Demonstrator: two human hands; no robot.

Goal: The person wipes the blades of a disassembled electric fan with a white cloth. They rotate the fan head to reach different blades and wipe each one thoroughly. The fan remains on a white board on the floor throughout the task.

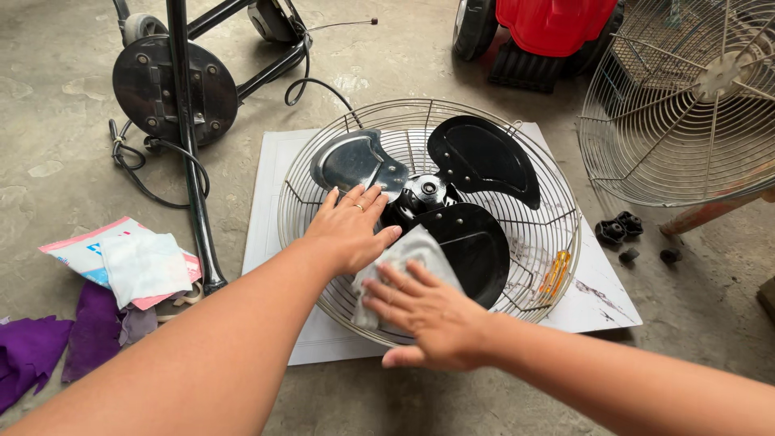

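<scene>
- A home yard or garage floor used as a repair spot: bare stained concrete floor [56,121].
- A fan taken apart: blades [452,202], loose guard [686,105], stand [173,89].
- A red ride-on toy car [549,32], purple rags [48,339].

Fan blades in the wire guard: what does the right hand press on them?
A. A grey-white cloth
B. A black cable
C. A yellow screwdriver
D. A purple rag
A. The right hand lies flat on a grey-white cloth spread over a fan blade inside the wire guard, while the left hand rests beside it.
</scene>
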